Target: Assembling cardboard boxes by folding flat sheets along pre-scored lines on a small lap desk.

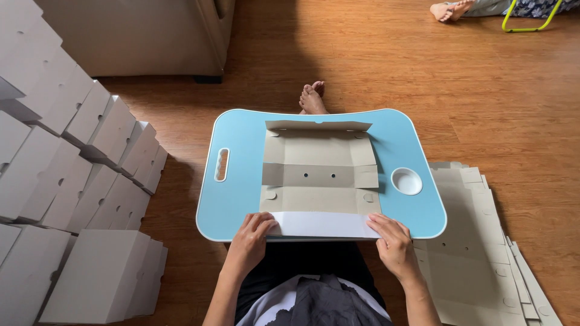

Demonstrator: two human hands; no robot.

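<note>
A flat grey cardboard box blank [319, 175] with creases and two small holes lies on a light blue lap tray [238, 181]. Its near flap [322, 224] is folded over, showing its white side. My left hand [252, 236] presses the left end of that flap at the tray's front edge. The right end is pinned down by my right hand [393, 238], fingers on the fold. Both hands grip the flap's corners.
Many folded white boxes [72, 181] are stacked at the left. A pile of flat grey blanks [477, 241] lies on the wooden floor at the right. The tray has a handle slot [222, 164] and a round cup recess [406, 180]. Another person's feet [450, 9] show at top right.
</note>
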